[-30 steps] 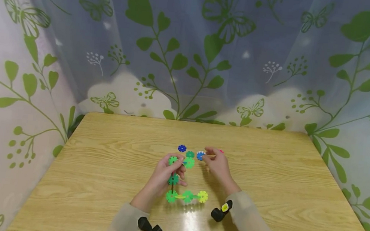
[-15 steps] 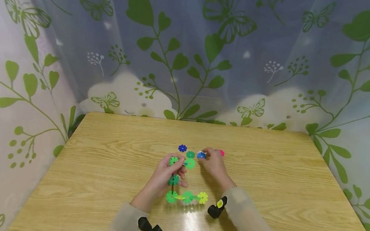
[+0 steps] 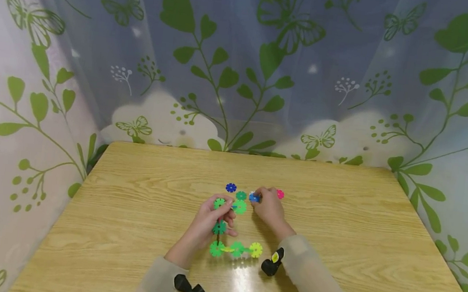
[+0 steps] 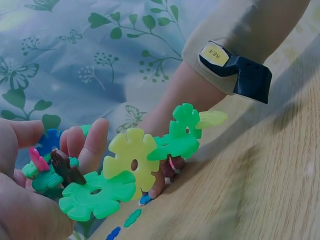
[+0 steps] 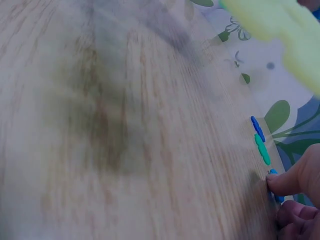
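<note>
My left hand (image 3: 206,219) grips a chain of interlocking plastic snowflake discs near its upper end. The chain bends like a bracket: light green discs at the top, a teal disc (image 3: 219,227) down the side, and a bottom row ending in a yellow disc (image 3: 255,250). In the left wrist view, a brown disc (image 4: 67,170) and a pink disc (image 4: 38,160) link pieces close to the palm. My right hand (image 3: 270,210) pinches a blue snowflake disc (image 3: 253,198) on the table, thumb against its edge in the right wrist view. Something white shows just behind that disc.
Loose discs lie in a row toward the back: a dark blue one (image 3: 231,187), a green one (image 3: 241,196) and a pink one (image 3: 280,194) beyond my right hand. The wooden table (image 3: 150,170) ends at a leaf-patterned curtain (image 3: 242,70).
My right hand has shifted slightly left and its fingers have closed in on the blue disc, uncovering the pink disc behind. My left hand and the chain stay nearly still.
</note>
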A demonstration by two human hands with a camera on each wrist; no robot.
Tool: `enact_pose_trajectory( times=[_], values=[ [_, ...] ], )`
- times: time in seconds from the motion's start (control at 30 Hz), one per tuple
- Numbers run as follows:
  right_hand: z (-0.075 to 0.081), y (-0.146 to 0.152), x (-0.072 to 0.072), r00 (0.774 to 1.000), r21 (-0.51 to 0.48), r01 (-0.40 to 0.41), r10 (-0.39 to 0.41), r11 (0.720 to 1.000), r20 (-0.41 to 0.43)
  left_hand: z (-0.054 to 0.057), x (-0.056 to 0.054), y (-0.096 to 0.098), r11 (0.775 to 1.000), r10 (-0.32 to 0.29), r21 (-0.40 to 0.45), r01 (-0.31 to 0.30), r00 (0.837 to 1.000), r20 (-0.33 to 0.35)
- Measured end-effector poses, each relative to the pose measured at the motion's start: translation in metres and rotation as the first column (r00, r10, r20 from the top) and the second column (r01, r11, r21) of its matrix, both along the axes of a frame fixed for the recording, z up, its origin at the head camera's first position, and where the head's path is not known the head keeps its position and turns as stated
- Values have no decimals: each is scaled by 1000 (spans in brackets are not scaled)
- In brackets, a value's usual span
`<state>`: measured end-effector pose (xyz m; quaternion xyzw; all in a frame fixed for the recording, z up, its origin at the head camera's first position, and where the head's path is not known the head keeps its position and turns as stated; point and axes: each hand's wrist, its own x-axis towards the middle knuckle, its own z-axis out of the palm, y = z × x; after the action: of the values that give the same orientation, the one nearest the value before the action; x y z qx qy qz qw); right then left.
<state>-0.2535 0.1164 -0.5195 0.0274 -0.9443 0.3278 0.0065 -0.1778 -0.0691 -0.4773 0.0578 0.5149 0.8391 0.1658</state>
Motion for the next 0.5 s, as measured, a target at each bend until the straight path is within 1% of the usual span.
enact_pose_trajectory(
  times=[0.23, 0.37, 0.5],
  values=[
    [-4, 1, -2, 1000, -6, -8, 8, 1000, 20, -1, 0, 0, 1000, 11, -13, -10, 1000, 16],
    [-5, 3, -4, 999, 0, 2, -2, 1000, 32, -2, -1, 0, 999, 13, -29, -12, 1000, 12],
    [-5, 6, -5, 1000, -41, 3, -2, 999, 24, -2, -2, -1, 999, 18, -35, -18, 1000, 14]
  ],
)
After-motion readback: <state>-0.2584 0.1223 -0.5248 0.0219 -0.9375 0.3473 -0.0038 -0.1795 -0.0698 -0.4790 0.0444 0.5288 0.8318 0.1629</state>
